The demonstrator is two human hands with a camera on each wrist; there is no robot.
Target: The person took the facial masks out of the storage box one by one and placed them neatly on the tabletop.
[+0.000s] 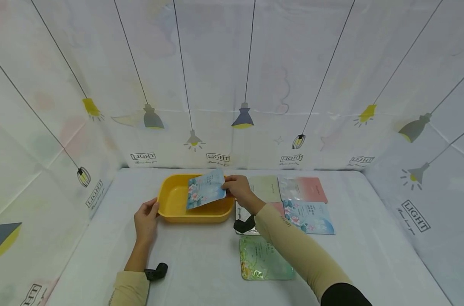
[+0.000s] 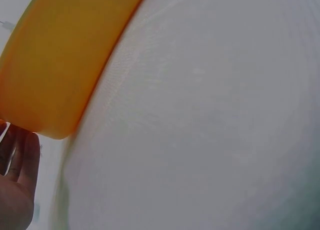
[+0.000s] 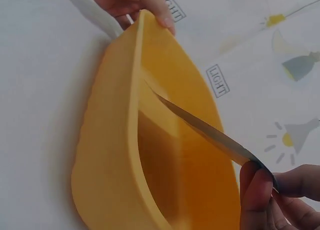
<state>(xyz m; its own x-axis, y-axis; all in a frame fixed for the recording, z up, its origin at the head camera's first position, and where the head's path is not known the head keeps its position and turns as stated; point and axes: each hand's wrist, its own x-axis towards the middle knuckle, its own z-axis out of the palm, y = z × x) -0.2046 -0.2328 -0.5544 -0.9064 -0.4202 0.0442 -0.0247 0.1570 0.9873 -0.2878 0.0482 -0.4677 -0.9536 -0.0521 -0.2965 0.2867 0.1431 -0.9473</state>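
Observation:
My right hand (image 1: 240, 191) pinches a blue floral sheet-mask packet (image 1: 206, 189) by its right edge, between thumb and fingers. The packet is tilted over the yellow plastic tray (image 1: 193, 219), its lower left corner reaching into the tray. Seen edge-on in the right wrist view, the packet (image 3: 210, 134) bends slightly. My left hand (image 1: 145, 221) grips the tray's left end, thumb at the rim and fingers outside, as the right wrist view shows. In the left wrist view, the fingers of that hand (image 2: 20, 165) lie against the tray's outer wall (image 2: 60, 65).
Right of the tray lie a pale green packet (image 1: 265, 188), a pink-and-white packet (image 1: 303, 189) and another blue floral packet (image 1: 310, 217). My right forearm partly covers a further pink-and-white packet (image 1: 242, 212) and a green one (image 1: 264, 259). Printed fabric walls surround the white table (image 1: 193, 263).

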